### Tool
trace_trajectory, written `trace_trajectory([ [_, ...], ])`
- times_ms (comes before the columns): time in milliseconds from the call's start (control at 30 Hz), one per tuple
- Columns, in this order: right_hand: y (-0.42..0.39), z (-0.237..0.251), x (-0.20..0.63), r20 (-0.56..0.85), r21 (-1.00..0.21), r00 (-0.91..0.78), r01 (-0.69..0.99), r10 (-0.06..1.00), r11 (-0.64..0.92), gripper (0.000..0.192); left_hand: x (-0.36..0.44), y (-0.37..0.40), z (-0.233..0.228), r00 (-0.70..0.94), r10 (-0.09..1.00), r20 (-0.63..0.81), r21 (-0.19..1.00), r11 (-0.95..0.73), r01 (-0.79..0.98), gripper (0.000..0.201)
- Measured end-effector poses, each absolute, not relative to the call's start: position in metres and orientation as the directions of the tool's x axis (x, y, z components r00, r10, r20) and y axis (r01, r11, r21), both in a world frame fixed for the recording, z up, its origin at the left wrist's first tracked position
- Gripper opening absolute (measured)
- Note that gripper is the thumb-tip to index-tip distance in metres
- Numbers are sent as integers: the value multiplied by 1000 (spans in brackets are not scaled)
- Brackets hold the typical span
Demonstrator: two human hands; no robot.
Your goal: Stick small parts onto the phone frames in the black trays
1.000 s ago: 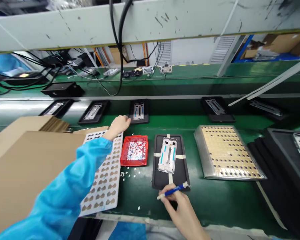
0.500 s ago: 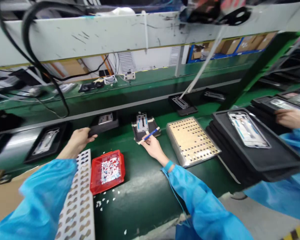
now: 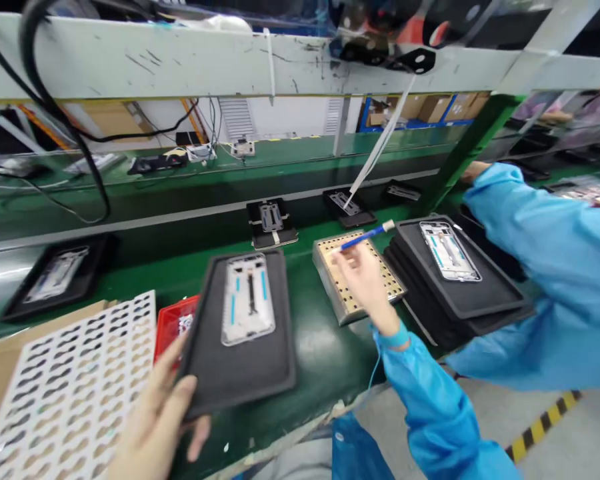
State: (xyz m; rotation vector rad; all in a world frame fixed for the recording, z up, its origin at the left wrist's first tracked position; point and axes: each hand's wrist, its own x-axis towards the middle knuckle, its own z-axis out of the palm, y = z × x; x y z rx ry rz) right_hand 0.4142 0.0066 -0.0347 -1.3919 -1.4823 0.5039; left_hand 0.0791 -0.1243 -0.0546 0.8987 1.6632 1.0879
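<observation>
My left hand is closed on the lower left edge of a black tray, thumb on top and fingers beneath. The tray is lifted and tilted towards me. On it lies a silver phone frame with blue strips and a dark strip down its middle. My right hand pinches a blue pen-like tool with a pale end. That hand is above a box-like block with rows of holes in its tan top. Partly hidden behind the tray is a red bin holding small white pieces.
A white sheet with dumbbell-shaped cutouts lies at left. Stacked black trays with another phone frame stand right, beside a co-worker's blue sleeve. More trays rest along the green bench; a green post rises behind.
My left hand has brought the black tray from the back towards me, past the red bin. My right hand has moved right with the blue tool, away from the far tray. The co-worker's arm reaches farther back.
</observation>
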Motion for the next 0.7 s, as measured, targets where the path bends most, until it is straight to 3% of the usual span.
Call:
trace_trajectory([
  [67, 29, -31, 442, 353, -629, 126, 766, 927, 136, 5, 107, -141, -86, -211, 910, -358, 925, 376, 52, 103],
  [133, 48, -32, 455, 315, -465, 86, 882, 945, 74, 2, 137, -150, -113, -184, 907, -379, 918, 394, 49, 100],
  [267, 61, -34, 452, 307, -385, 55, 920, 950, 71, 3, 169, -159, -143, -231, 927, -295, 939, 327, 111, 75],
  [367, 50, -31, 446, 314, -363, 50, 929, 948, 72, 3, 156, -162, -143, -146, 979, -145, 912, 190, 365, 63],
  [433, 33, -29, 440, 361, -437, 57, 892, 931, 115, 5, 143, -166, -133, -119, 992, -51, 810, 110, 576, 49],
  [533, -5, -28, 420, 374, -758, 72, 599, 925, 259, 25, 141, -169, -101, -167, 984, 53, 745, 73, 663, 38],
  [600, -34, -29, 400, 263, -925, 27, 292, 964, 244, 38, 153, -164, -75, -193, 979, 67, 858, 42, 512, 38],
  [700, -71, -30, 370, 104, -993, -75, 41, 992, 107, 44, 174, -143, -50, -173, 981, -85, 989, 104, 105, 44],
])
